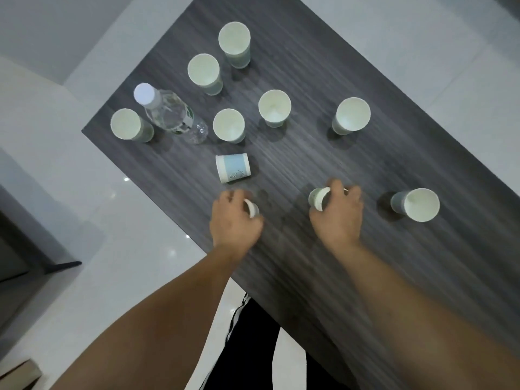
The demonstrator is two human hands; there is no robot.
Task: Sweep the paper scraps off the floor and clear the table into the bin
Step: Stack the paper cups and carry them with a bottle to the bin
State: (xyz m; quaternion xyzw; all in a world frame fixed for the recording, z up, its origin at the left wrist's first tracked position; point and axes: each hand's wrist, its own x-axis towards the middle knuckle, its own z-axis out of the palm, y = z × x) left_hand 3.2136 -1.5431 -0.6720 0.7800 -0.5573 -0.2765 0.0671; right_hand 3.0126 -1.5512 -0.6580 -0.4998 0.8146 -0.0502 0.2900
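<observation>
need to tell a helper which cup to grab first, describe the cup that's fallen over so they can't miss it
On the dark wood-grain table, look just in front of the clear plastic water bottle and beyond the left hand. There the tipped-over paper cup lies on its side, showing its pale blue printed wall. Every other free cup stands upright with its white inside facing up.

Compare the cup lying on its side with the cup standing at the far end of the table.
The tipped cup lies on its side, showing its pale blue printed wall; the far cup stands upright, showing its white inside. The tipped cup is nearer both hands. Both are paper cups on the table.
</observation>
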